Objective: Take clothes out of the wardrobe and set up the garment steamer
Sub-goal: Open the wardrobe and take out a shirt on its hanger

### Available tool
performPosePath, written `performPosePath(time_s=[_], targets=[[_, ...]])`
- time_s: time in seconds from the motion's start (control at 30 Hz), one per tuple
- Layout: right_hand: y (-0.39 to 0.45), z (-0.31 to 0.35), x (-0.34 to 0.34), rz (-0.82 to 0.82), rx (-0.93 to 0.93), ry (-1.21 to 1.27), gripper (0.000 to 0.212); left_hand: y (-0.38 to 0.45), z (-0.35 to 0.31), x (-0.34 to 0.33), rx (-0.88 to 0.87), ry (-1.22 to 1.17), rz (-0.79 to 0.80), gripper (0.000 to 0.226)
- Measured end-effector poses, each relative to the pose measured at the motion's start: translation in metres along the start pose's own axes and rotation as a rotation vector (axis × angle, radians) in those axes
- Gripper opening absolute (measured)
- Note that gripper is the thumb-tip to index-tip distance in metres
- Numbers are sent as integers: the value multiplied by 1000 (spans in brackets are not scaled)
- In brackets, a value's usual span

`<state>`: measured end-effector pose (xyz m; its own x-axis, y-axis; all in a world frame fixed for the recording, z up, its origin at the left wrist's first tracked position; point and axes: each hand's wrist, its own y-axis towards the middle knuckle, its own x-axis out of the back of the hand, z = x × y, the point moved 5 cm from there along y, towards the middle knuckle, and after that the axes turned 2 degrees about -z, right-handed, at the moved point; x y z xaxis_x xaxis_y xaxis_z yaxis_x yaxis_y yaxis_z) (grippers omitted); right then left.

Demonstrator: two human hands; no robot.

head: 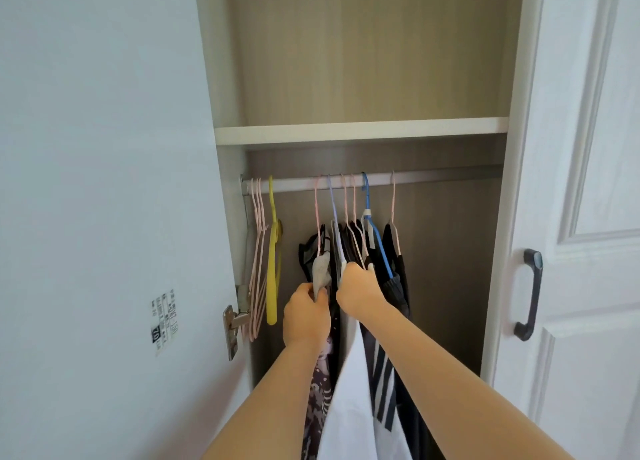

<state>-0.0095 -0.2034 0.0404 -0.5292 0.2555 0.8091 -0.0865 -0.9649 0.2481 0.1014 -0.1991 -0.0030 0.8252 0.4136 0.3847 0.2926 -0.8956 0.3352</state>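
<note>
Several garments hang from a rail (433, 179) inside the open wardrobe. My left hand (306, 315) grips the shoulder of a grey and black garment (320, 269) on a pink hanger. My right hand (358, 291) is curled round the shoulder of a white garment (349, 400) on a pale lilac hanger (333, 210), which hangs down between my arms. To the right hang dark clothes (398, 279), one on a blue hanger (375, 237). No steamer is in view.
Empty pink hangers (258, 251) and a yellow hanger (273, 251) hang at the rail's left end. A shelf (360, 130) sits above the rail. The left door (104, 217) stands open; the right door (588, 217) with a dark handle (530, 295) is beside the opening.
</note>
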Motion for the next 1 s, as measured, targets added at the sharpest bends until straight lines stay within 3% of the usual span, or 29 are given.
performPosePath(time_s=[0.27, 0.57, 1.0], targets=[[5, -17, -1, -114, -19, 525, 35, 33, -30, -13, -6, 69, -58, 28], [8, -16, -5, -124, -17, 619, 29, 73, -55, -25, 214, -232, 3, 20], [-9, 5, 20, -122, 29, 900, 22, 56, -76, -10, 79, -354, -192, 10]])
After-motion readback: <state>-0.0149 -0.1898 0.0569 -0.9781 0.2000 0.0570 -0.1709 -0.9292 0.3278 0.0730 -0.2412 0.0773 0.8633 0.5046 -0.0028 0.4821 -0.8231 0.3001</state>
